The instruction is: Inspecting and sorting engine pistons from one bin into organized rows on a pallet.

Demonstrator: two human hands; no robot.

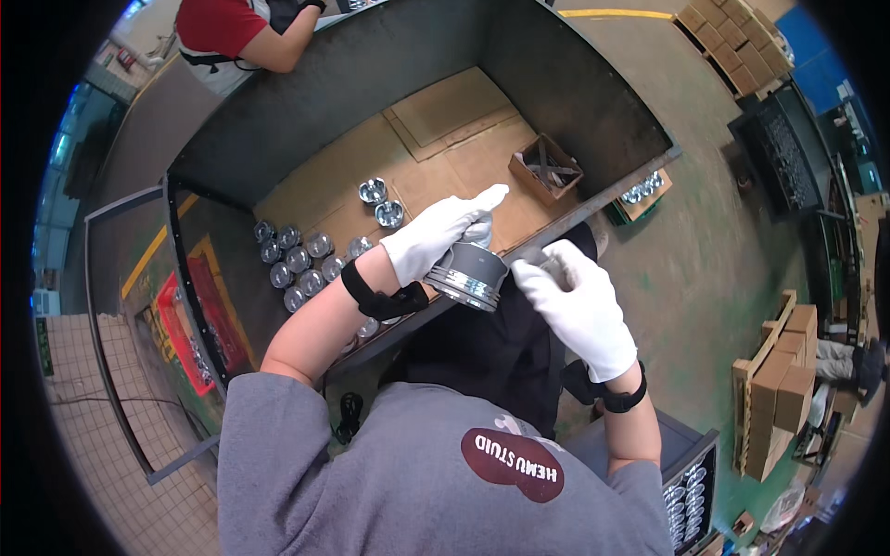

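Note:
My left hand (443,232), in a white glove, holds a metal piston (468,275) over the near edge of the bin. The piston is tilted, with a dark skirt and shiny ring grooves facing down toward me. One finger of that hand points away past it; the others are partly hidden behind the piston. Just right of the piston, my white-gloved right hand (579,306) hovers with bent fingers and the thumb apart from them. I make out nothing in it. Two pistons (374,192) stand on the cardboard beyond my left hand, and several more (297,259) stand left of my forearm.
Dark metal walls (593,93) enclose the cardboard-lined bin (445,130). A small open box (547,170) with flat metal pieces sits at its right end. A person (241,37) stands behind the far wall. A red crate (195,324) is at left; a rack of pistons (688,500) is lower right.

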